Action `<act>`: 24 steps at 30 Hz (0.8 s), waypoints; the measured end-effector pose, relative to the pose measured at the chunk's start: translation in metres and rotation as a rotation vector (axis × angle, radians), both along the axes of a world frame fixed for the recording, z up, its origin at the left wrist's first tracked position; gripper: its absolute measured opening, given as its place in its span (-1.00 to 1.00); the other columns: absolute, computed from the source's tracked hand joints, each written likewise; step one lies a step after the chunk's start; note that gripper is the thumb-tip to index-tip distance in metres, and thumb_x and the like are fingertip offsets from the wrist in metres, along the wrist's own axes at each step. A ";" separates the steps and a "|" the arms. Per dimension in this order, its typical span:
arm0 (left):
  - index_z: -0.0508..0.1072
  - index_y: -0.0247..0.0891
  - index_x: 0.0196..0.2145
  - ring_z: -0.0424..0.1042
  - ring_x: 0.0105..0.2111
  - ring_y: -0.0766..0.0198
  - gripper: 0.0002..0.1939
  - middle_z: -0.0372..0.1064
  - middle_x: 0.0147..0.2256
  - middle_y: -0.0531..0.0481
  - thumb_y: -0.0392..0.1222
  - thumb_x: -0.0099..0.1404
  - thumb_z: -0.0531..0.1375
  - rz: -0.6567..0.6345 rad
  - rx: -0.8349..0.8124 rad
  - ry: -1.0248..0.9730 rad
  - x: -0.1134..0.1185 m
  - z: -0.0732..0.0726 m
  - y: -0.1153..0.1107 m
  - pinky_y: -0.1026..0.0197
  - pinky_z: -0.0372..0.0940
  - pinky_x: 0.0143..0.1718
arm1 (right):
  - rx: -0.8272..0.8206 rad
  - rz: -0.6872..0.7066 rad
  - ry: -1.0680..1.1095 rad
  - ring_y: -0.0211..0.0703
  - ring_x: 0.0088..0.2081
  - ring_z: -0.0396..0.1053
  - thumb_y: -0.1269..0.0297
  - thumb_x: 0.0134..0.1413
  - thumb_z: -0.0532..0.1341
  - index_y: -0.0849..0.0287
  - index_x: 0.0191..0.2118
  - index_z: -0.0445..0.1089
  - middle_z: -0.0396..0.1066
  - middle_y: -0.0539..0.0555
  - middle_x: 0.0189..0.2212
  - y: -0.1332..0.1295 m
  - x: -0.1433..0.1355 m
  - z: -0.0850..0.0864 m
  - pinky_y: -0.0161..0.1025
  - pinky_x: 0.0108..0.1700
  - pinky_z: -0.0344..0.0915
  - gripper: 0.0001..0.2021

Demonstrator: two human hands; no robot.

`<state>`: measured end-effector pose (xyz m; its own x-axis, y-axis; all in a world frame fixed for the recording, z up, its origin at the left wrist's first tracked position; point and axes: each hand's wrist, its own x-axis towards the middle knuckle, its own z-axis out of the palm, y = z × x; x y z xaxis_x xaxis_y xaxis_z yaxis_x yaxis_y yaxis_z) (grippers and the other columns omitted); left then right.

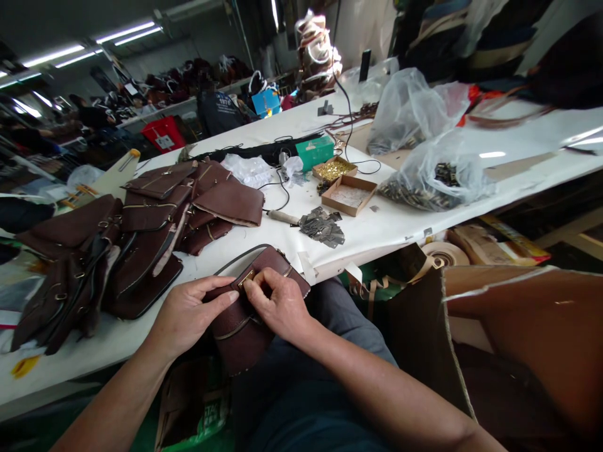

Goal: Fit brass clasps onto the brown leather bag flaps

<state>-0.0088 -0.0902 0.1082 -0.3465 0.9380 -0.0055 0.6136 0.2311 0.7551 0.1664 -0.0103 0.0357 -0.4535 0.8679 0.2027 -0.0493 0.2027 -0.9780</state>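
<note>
A dark brown leather bag (235,351) with zips lies across my lap against the table's front edge. My left hand (193,311) pinches the bag's leather on the left, thumb on top. My right hand (277,301) is closed, its thumb and forefinger pressed together at a small gold-coloured metal fitting (245,278) on the bag's front. The two hands are close, one on each side of the fitting. What lies under the right fingertips is partly hidden.
Brown leather bags (151,213) are piled on the white table to the left. Beyond my hands are flat metal plates (323,227), a wooden-handled tool (282,217), a cardboard tray (348,204) and plastic bags of metal parts (424,188). A large carton (424,320) stands right.
</note>
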 end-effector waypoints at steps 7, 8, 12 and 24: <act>0.67 -0.20 -0.01 0.67 -0.16 0.17 -0.78 0.67 -0.11 -0.05 -0.16 0.47 0.27 -0.197 0.351 0.645 0.015 0.015 -0.015 0.19 0.52 -0.01 | -0.497 0.211 0.410 -0.25 -0.40 0.29 -0.09 0.03 0.50 0.15 -0.33 0.41 0.43 -0.03 -0.42 -0.004 -0.003 0.012 -0.27 -0.31 0.24 -0.57; 0.65 -0.22 0.00 0.66 -0.19 0.20 -0.79 0.65 -0.13 -0.05 -0.21 0.49 0.26 -0.233 0.403 0.763 0.019 0.018 -0.017 0.21 0.50 -0.04 | -0.528 0.221 0.431 -0.24 -0.40 0.30 -0.10 -0.01 0.53 0.15 -0.33 0.43 0.44 -0.02 -0.42 -0.006 -0.004 0.015 -0.26 -0.29 0.26 -0.55; 0.61 -0.27 -0.01 0.61 -0.35 0.24 -0.82 0.60 -0.23 -0.04 -0.35 0.46 0.29 -0.267 0.499 1.167 0.037 0.027 -0.029 0.19 0.40 -0.29 | -0.638 0.218 0.538 -0.21 -0.37 0.38 -0.05 -0.14 0.60 0.15 -0.32 0.44 0.45 -0.03 -0.43 -0.014 -0.009 0.025 -0.22 -0.21 0.34 -0.53; 0.55 -0.41 0.17 0.56 0.00 -0.21 -0.59 0.62 -0.04 -0.35 -0.23 0.43 0.19 -0.698 0.170 1.189 0.062 0.003 -0.025 -0.35 0.10 0.40 | -0.917 0.094 0.584 -0.32 -0.51 0.18 0.20 -0.09 0.45 0.15 -0.39 0.41 0.28 -0.13 -0.56 -0.004 -0.012 -0.036 -0.33 -0.41 0.21 -0.76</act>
